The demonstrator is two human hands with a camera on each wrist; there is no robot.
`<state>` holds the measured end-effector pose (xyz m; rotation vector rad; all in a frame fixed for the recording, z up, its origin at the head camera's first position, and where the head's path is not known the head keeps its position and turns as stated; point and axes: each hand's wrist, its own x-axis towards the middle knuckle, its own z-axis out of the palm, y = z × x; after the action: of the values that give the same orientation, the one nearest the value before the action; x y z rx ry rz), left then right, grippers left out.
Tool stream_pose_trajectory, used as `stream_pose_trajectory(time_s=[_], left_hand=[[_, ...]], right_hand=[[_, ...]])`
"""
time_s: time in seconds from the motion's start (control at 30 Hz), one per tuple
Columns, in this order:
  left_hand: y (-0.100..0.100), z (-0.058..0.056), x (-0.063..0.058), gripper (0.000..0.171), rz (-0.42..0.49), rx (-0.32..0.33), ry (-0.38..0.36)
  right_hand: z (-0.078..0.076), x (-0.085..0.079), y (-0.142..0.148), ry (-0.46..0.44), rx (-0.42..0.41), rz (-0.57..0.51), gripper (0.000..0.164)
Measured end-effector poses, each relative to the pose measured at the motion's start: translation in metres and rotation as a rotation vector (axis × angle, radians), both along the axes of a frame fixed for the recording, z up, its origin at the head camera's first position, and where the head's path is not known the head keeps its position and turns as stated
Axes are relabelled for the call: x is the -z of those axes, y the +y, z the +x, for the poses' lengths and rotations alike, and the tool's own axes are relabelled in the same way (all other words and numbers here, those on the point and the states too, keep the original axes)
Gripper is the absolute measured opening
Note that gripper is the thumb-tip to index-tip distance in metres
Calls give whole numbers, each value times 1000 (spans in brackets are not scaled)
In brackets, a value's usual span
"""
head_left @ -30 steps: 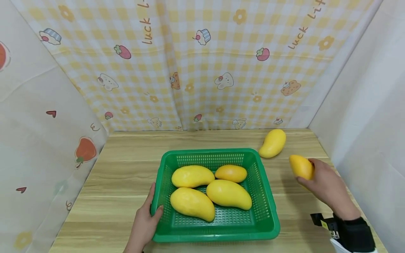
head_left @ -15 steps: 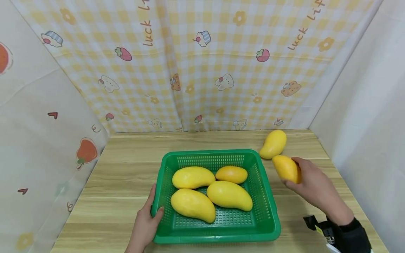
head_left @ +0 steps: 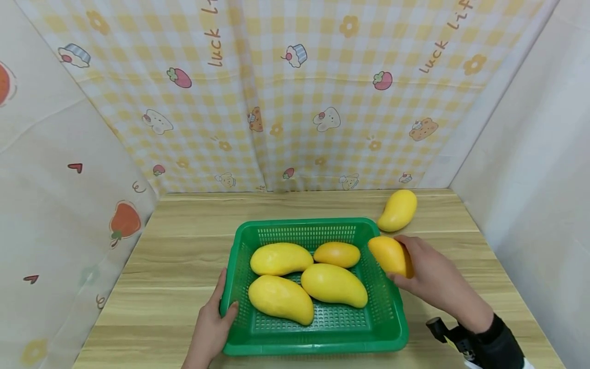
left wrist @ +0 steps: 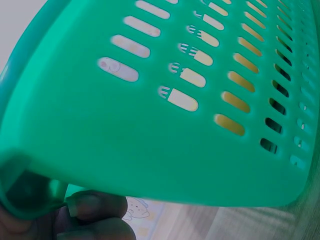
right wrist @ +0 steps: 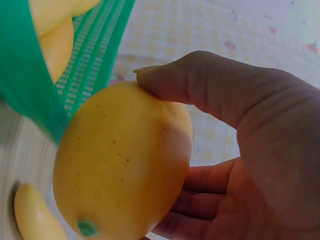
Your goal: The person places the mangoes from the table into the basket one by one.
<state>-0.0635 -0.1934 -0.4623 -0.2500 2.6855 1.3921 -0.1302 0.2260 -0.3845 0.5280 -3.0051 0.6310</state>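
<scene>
My right hand (head_left: 433,277) grips an orange-yellow mango (head_left: 389,254) between thumb and fingers, over the right rim of a green plastic basket (head_left: 313,348). In the right wrist view the held mango (right wrist: 117,160) shows small dark specks and a green stem spot. Several mangoes lie inside the basket, among them a long yellow one (head_left: 281,300) and a smaller orange one (head_left: 337,254). At the basket's left side, my left hand (head_left: 209,325) holds the rim, thumb over it and fingers outside. The left wrist view shows the slotted basket wall (left wrist: 150,155) and curled fingertips (left wrist: 97,205).
Another yellow mango (head_left: 398,210) lies on the wooden table (head_left: 184,246) just beyond the basket's back right corner. A checked cloth (head_left: 295,102) hangs behind the table. White cloth walls (head_left: 530,154) close in both sides.
The right hand has carried the orange-yellow mango leftward, from above the table at the right to the basket's right rim. The left hand and basket have stayed in place.
</scene>
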Motion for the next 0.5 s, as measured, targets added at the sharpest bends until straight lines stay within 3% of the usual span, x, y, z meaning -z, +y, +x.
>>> stream_pose_trajectory(time_s=[0.2, 0.5], left_hand=[[-1, 0, -1, 74, -9, -3, 0], [1, -3, 0, 74, 4, -5, -17]], right_hand=[[2, 6, -20, 39, -83, 12, 72], [3, 7, -41, 20, -167, 69, 72]])
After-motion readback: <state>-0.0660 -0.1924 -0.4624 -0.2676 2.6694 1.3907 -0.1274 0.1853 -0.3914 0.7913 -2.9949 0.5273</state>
